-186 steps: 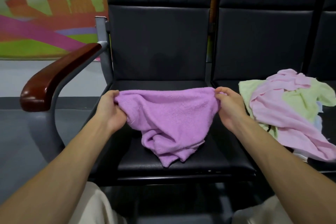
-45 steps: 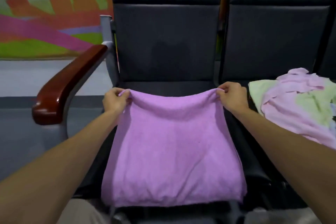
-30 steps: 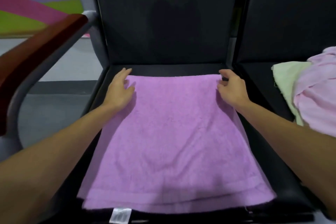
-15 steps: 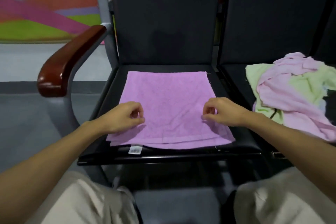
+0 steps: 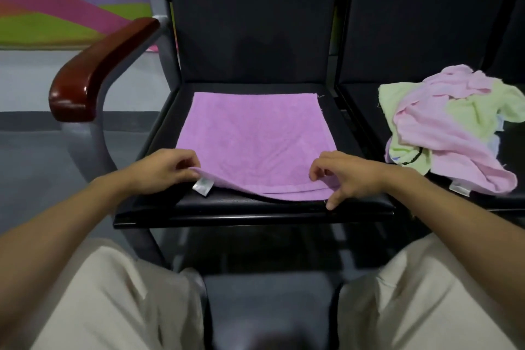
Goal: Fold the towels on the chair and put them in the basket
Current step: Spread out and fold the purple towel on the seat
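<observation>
Head view: The purple towel (image 5: 255, 136), which your hands had spread flat a moment ago, is coming up again at its near edge. Half a second back the hem lay flush on the chair seat (image 5: 255, 209) with its white label (image 5: 202, 186) hanging over the front. Now the near left corner is off the cushion, the label has come up with it, and a dark gap shows under the hem.

Your left hand (image 5: 164, 170) pinches that raised corner between thumb and curled fingers. Your right hand (image 5: 349, 176) curls round the near right corner, thumb over the cloth and one finger reaching down to the seat's front edge. That side has barely lifted.

Spreading appears to be finished and the next fold is starting, probably the near edge going over to the far one. Nothing has gone into the basket, which is out of shot.

The towel lies square on the black cushion, well in from the wooden armrest (image 5: 93, 65). It is smooth apart from soft creases fanning from your hands. Two hems show along the near edge, so it looks already doubled. It is a soft terry cloth that droops between the two grips.

The unfolded towels (image 5: 454, 128), pink and pale green, lie heaped on the next seat.
</observation>
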Demonstrator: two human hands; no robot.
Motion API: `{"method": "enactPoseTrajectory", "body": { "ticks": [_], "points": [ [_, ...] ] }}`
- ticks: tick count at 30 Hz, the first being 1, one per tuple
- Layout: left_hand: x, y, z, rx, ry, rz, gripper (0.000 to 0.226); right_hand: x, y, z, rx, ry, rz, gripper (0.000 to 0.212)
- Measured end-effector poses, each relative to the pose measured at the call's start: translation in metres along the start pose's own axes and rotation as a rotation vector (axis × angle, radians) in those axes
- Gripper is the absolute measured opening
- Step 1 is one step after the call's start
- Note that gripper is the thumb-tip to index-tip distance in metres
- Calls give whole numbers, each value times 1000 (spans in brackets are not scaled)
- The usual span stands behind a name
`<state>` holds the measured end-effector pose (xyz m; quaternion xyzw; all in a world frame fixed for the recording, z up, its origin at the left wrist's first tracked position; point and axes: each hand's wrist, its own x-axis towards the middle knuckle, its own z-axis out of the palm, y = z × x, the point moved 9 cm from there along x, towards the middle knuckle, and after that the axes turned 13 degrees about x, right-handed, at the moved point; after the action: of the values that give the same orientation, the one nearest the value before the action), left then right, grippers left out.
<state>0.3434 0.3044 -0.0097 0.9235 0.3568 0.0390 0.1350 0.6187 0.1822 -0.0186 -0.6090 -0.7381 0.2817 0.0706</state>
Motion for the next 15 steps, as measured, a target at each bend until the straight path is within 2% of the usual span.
{"method": "enactPoseTrajectory", "body": {
  "ticks": [3, 6, 8, 11, 13, 15],
  "points": [
    [9, -3, -9, 22, 101, -63, 14, 1, 3, -15, -27, 124, -59, 21],
    [14, -6, -23, 16, 204, -104, 11, 5, 8, -20, -107, 147, -39, 11],
    [16, -4, -29, -15, 233, -100, 15, 7, 8, -19, -103, 138, -15, 15],
    [15, -2, -30, -60, 229, -109, 20, 8, 5, -8, -95, 93, 27, 42],
    [12, -1, -32, -56, 248, -128, 21, 7, 3, -2, -180, 68, 49, 56],
    [7, -1, -35, -56, 282, -149, 21, 6, -3, 0, -237, 82, 37, 53]
  ]
}}
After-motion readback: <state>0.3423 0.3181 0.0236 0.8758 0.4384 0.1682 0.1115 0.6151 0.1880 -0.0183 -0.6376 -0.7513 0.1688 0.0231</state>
